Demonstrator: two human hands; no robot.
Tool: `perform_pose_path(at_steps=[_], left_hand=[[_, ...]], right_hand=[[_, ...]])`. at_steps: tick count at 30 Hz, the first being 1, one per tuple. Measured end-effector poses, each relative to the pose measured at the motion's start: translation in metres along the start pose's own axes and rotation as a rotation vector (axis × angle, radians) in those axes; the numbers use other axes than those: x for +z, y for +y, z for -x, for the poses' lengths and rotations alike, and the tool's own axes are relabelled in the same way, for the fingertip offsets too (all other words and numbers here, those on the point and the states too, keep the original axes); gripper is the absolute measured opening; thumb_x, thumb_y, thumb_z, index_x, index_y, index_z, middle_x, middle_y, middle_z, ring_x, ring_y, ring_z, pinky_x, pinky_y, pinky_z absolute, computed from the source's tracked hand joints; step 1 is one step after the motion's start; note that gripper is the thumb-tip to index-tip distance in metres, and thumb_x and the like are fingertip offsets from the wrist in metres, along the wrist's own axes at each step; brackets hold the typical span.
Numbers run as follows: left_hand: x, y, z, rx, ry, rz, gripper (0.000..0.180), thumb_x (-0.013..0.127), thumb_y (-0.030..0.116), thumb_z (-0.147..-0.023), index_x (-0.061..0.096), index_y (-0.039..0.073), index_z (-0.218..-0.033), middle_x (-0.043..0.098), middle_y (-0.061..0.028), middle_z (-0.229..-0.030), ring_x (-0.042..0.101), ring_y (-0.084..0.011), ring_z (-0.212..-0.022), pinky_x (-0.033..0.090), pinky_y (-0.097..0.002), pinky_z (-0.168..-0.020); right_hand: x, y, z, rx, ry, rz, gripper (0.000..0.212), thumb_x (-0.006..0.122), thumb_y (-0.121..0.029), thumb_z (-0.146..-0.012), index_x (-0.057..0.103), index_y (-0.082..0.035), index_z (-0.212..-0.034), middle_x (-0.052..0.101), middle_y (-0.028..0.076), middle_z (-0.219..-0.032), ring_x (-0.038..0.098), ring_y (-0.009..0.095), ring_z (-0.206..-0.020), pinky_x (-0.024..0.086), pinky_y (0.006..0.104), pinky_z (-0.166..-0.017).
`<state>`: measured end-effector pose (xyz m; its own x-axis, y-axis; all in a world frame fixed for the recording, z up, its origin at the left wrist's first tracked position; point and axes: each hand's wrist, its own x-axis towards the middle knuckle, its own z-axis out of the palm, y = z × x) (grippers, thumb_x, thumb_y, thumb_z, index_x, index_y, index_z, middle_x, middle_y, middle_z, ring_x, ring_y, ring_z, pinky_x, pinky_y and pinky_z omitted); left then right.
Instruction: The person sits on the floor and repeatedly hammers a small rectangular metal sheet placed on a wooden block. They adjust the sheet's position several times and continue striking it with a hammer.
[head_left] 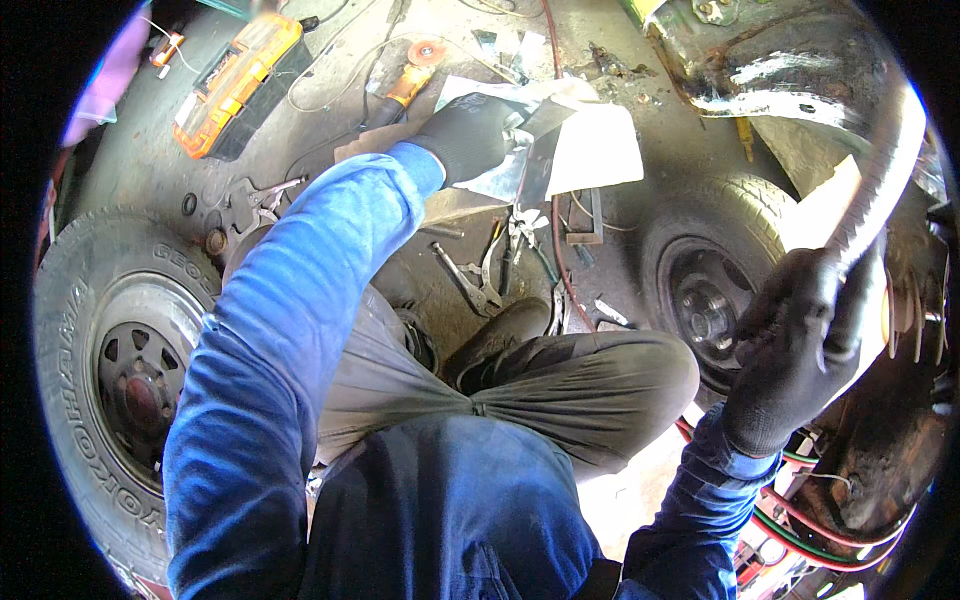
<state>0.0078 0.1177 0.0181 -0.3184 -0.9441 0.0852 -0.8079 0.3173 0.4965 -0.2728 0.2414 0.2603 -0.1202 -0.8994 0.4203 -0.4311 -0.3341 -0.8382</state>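
Gripping a silvery tube (882,175), the right hand (790,345) shows in the head view with its black-gloved fingers wrapped about the lower end. From those fingers the tube's long axis runs up and outward to the person's right, curving slightly, so that its far end points toward the upper right rim of the view.

Left of the right fingers, and near them, stands a wheel (705,300) with a dark rim; below them, red and green hoses (800,540) loop beside the sleeve.

The left hand (465,138), in a matching glove, reaches forward with its fingers curled at a dark metal strip (538,160). Whether they pinch it or merely rest against it, I cannot quite tell, since glare and overlapping sheets crowd that spot. The strip lies just right of these fingertips, its long axis running roughly away from the person, and a pale sheet (600,150) lies just beyond its right side.

Beyond the left fingers, to their left, are an orange angle grinder (408,86) and, farther off, an orange-and-black toolbox (240,88). Nearer the person than those fingers, locking pliers (470,280) lie on the floor.
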Motion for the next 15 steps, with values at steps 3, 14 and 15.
perform_pose_path(at_steps=[3,14,15], left_hand=[[-0.001,0.011,-0.002,-0.003,0.001,-0.018,0.032,0.063,0.033,-0.105,0.077,0.007,-0.116,0.078,-0.0207,-0.113,0.073,-0.0402,-0.109,0.056,-0.0502,-0.098],[-0.009,0.001,0.004,-0.067,-0.056,-0.053,0.036,0.058,0.035,-0.107,0.073,0.006,-0.122,0.07,-0.0186,-0.121,0.067,-0.039,-0.116,0.056,-0.0493,-0.099],[-0.011,0.002,0.007,0.003,0.007,-0.071,0.032,0.061,0.033,-0.104,0.072,0.004,-0.113,0.07,-0.0205,-0.112,0.068,-0.04,-0.106,0.056,-0.0489,-0.094]], right_hand=[[0.014,0.026,0.008,-0.209,-0.002,0.365,0.061,0.066,-0.011,-0.107,0.045,0.005,-0.162,0.073,0.016,-0.086,0.063,0.015,-0.062,0.05,0.0299,-0.06],[0.002,0.076,0.034,0.069,-0.455,0.383,0.055,0.064,-0.005,-0.107,0.052,-0.004,-0.161,0.073,0.022,-0.14,0.069,0.014,-0.12,0.056,0.0332,-0.098],[0.002,0.073,0.033,0.042,-0.436,0.371,0.055,0.064,-0.006,-0.107,0.052,-0.003,-0.161,0.072,0.021,-0.142,0.067,0.014,-0.122,0.055,0.0322,-0.1]])
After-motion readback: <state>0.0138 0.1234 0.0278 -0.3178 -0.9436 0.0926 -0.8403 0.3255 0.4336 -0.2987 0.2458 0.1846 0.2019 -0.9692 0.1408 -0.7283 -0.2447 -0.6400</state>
